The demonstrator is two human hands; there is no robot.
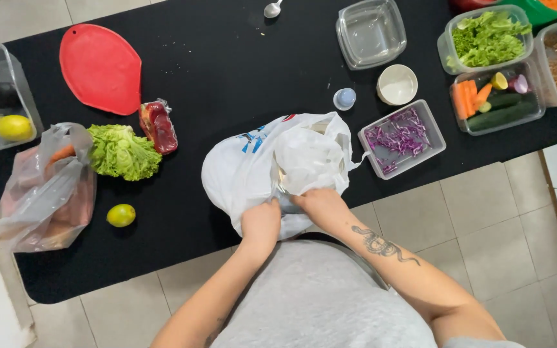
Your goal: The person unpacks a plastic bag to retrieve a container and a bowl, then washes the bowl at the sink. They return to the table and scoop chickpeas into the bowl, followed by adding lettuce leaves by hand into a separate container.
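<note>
Both hands, left hand [260, 222] and right hand [319, 202], grip crumpled white plastic bag [253, 167]

The person wears a light grey short-sleeved shirt [317, 303]; a dark snake tattoo [381, 246] winds along the bare right forearm.

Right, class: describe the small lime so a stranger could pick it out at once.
Start at the black table and go to its near left part. Below the lettuce head, beside the clear plastic bag, lies the lime: alone, round, yellow-green, unwrapped.
</note>
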